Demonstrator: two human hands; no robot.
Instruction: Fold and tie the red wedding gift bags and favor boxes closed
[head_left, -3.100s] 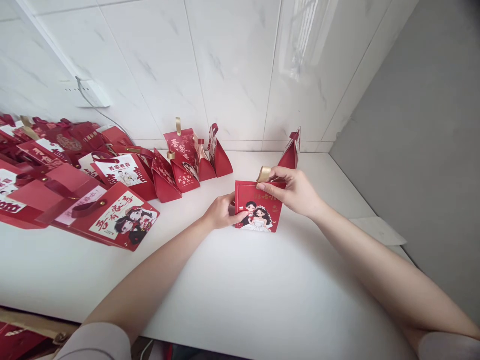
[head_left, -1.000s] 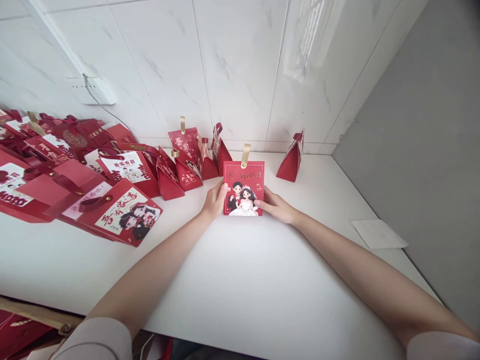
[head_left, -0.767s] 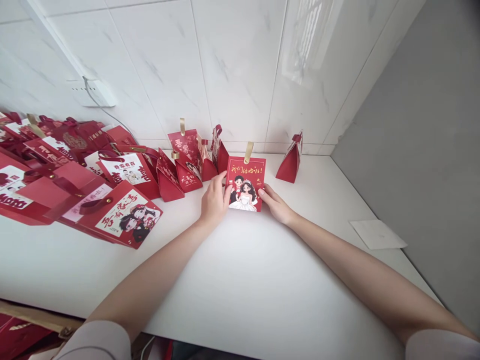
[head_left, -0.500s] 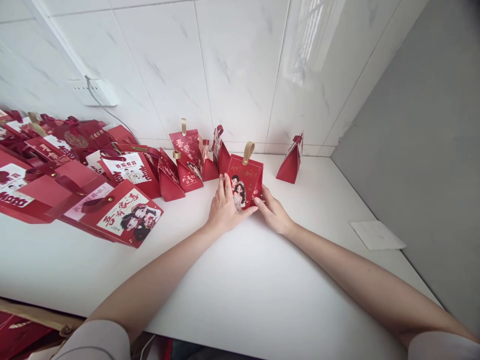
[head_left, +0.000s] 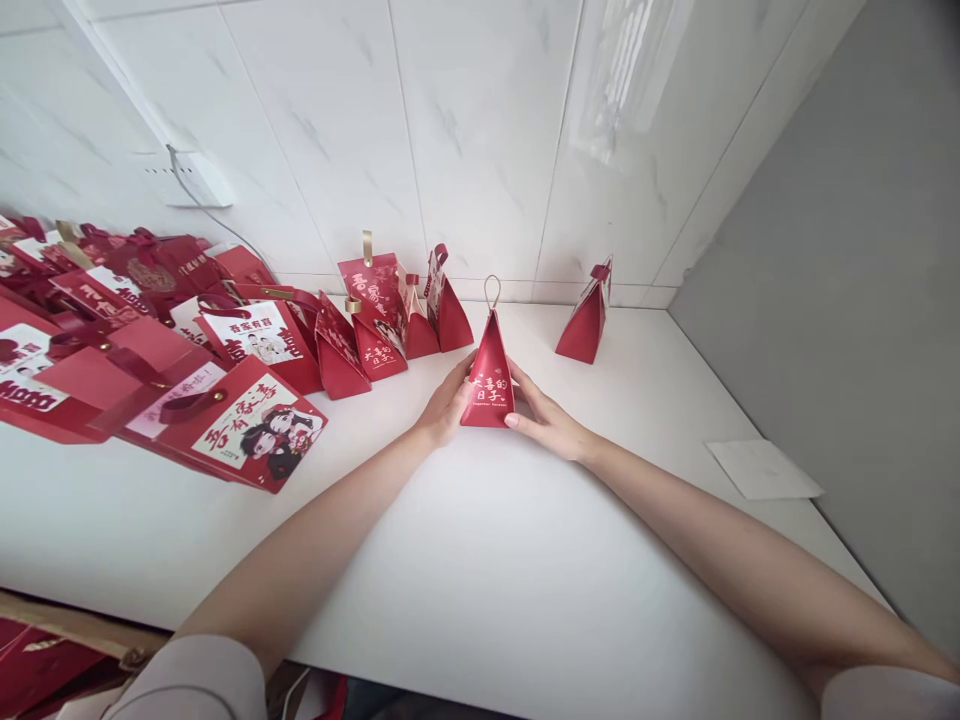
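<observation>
In the head view, the left hand (head_left: 447, 408) and right hand (head_left: 551, 422) clasp opposite sides of a red box (head_left: 491, 365) mid-table, fingers against it, presumably to steady it upright, triangular end facing near. The white table (head_left: 487, 560) meets marbled tiles (head_left: 480, 150) far, grey wall (head_left: 810, 260) right.

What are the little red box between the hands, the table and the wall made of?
Red box: probably thin satin card; flat faces, crisp edges, soft sheen. Table: smooth, white, perhaps laminate or painted board; its even surface leaves that open. Wall: likely glossy ceramic tile, given straight joints and bright reflection.
</observation>
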